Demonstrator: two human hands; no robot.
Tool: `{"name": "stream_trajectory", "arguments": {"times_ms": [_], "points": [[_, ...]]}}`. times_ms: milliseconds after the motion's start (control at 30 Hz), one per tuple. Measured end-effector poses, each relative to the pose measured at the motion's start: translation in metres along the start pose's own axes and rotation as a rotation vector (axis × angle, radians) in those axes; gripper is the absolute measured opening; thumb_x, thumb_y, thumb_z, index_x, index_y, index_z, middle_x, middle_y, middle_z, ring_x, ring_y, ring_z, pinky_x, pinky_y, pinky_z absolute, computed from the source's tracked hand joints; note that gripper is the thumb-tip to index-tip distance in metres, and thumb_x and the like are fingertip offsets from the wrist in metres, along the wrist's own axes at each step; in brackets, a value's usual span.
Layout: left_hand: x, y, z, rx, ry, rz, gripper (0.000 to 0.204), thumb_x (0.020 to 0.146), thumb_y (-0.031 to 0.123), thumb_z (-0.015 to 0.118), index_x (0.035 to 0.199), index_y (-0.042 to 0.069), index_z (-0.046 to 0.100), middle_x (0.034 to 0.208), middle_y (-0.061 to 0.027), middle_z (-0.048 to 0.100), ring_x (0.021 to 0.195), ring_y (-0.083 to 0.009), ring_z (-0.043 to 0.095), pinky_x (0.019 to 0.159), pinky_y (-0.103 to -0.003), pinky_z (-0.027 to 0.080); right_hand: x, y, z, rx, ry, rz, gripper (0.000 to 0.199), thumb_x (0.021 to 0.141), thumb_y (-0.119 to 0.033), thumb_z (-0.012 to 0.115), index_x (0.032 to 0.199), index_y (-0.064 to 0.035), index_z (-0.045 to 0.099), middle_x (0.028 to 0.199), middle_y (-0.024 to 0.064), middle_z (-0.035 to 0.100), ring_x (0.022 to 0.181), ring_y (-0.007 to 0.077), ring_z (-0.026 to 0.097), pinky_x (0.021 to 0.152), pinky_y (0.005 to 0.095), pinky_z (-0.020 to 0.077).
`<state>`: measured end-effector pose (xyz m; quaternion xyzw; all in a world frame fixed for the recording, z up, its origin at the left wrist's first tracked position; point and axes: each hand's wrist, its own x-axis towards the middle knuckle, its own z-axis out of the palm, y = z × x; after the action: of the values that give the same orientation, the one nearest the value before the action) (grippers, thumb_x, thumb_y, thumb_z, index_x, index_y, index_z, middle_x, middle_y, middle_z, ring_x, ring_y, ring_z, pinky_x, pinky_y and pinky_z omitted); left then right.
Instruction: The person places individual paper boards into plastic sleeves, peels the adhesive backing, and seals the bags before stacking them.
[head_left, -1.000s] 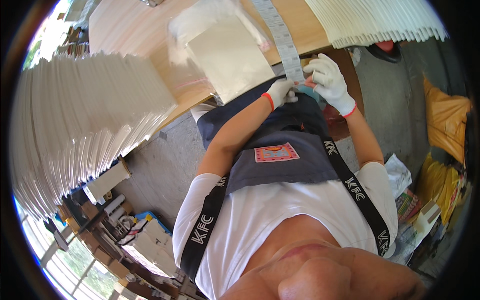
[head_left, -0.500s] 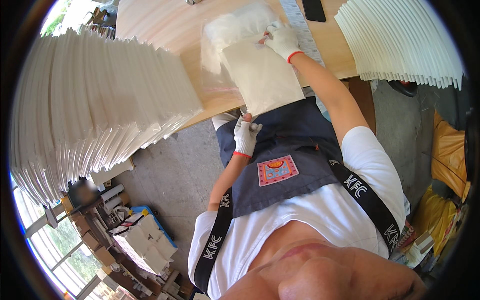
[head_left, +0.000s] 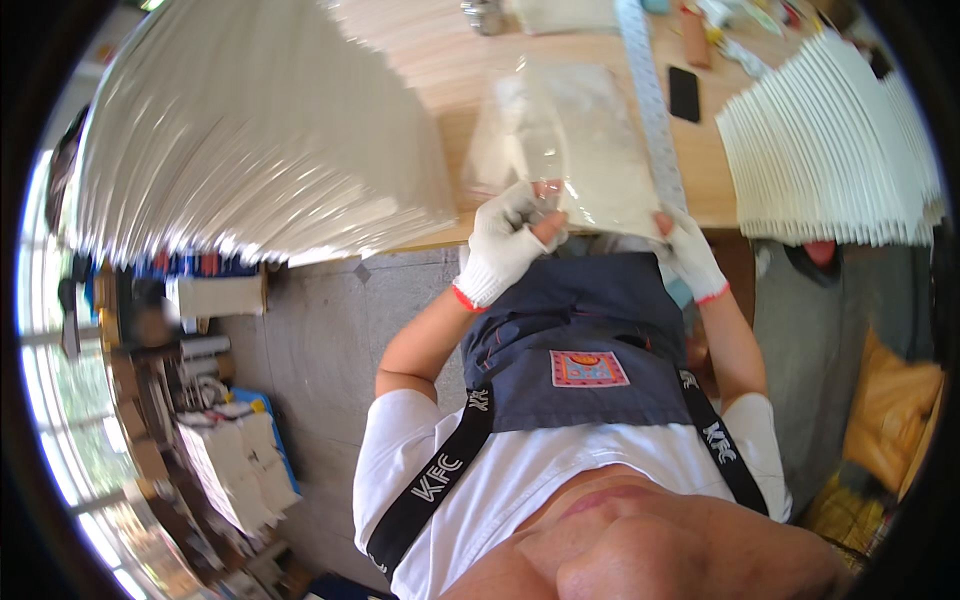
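Note:
A flat cream-white rectangular piece, covered by shiny clear plastic like a bag, lies at the near edge of the table in front of me. My left hand, in a white knit glove with bare fingertips, pinches its near left side. My right hand, gloved the same way, grips its near right corner between thumb and fingers. More loose clear plastic film lies against its left side.
A tall stack of plastic-wrapped white pieces fills the table's left; another white stack stands at right. A black phone, a printed strip and a metal container lie on the wooden table.
My right hand has come from the piece's far end to its near right corner. My left hand has moved up onto its near left side. The view has shifted.

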<state>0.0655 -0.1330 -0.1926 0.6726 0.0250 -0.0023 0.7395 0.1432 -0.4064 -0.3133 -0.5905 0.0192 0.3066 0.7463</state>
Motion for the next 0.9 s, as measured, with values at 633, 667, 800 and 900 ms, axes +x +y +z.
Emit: {"name": "stream_trajectory", "arguments": {"times_ms": [633, 667, 800, 900], "points": [[-0.091, 0.333, -0.249, 1.452, 1.009, 0.436, 0.036, 0.086, 0.032, 0.041, 0.113, 0.016, 0.06, 0.112, -0.0124, 0.061, 0.1, -0.0228, 0.058, 0.082, -0.036, 0.047, 0.016, -0.341, 0.379, -0.465, -0.517, -0.733, 0.027, 0.088, -0.032, 0.056, 0.072, -0.0096, 0.057, 0.054, 0.0002, 0.05, 0.041, 0.0093, 0.043, 0.037, 0.024, 0.0326], [-0.093, 0.322, -0.269, 1.456, 0.949, 0.308, 0.047, 0.084, 0.043, 0.04, 0.118, 0.016, 0.057, 0.115, -0.0139, 0.059, 0.108, -0.0271, 0.054, 0.093, -0.039, 0.039, 0.013, -0.339, 0.381, -0.529, -0.508, -0.753, 0.028, 0.087, -0.033, 0.056, 0.073, -0.0093, 0.057, 0.054, 0.0005, 0.051, 0.042, 0.0097, 0.043, 0.038, 0.0244, 0.0327], [-0.075, 0.255, -0.24, 0.749, 1.05, 0.75, 0.05, 0.094, 0.038, 0.036, 0.131, 0.006, 0.042, 0.133, -0.0162, 0.043, 0.123, -0.028, 0.041, 0.102, -0.038, 0.034, 0.036, -0.332, 0.355, -0.531, -0.429, -0.804, 0.029, 0.086, -0.034, 0.054, 0.075, -0.0068, 0.059, 0.058, 0.0026, 0.054, 0.045, 0.0126, 0.047, 0.041, 0.0271, 0.0358], [-0.082, 0.177, -0.268, 0.375, 0.975, 0.982, 0.049, 0.096, 0.031, 0.037, 0.137, 0.005, 0.03, 0.142, -0.0139, 0.028, 0.126, -0.0305, 0.037, 0.099, -0.042, 0.039, 0.018, -0.304, 0.308, -0.43, -0.548, -0.852, 0.028, 0.091, -0.027, 0.052, 0.102, -0.003, 0.06, 0.079, 0.0032, 0.062, 0.059, 0.0089, 0.054, 0.052, 0.0256, 0.0452]]}}
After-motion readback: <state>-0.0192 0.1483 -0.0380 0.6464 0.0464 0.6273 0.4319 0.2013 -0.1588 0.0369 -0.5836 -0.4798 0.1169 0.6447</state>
